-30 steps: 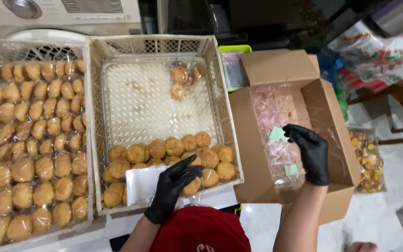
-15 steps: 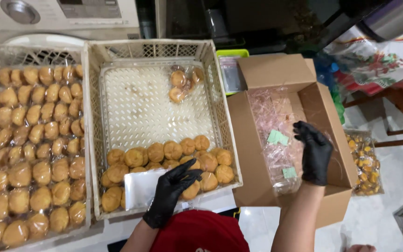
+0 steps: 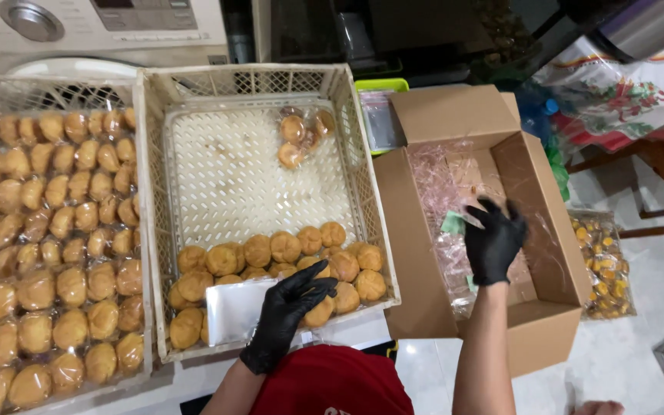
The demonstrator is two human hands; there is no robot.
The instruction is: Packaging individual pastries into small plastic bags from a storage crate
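Both my hands wear black gloves. My left hand (image 3: 284,312) rests fingers spread on the round golden pastries (image 3: 286,257) at the near end of the middle cream plastic crate (image 3: 155,230), beside a clear plastic bag (image 3: 236,307). A small wrapped pack of pastries (image 3: 301,137) lies at the crate's far end. My right hand (image 3: 493,242) is down inside the open cardboard box (image 3: 551,223), pressing on clear wrapped packs (image 3: 443,192) with green tags; whether it grips one is unclear.
The left crate (image 3: 141,350) is full of bagged pastries (image 3: 48,230). A green tray with clear bags (image 3: 382,115) sits behind the box. A bag of small yellow snacks (image 3: 602,265) lies on the floor at right. A white appliance (image 3: 94,27) stands behind the crates.
My right hand has moved farther into the box, toward its far side. My left hand stays on the pastries.
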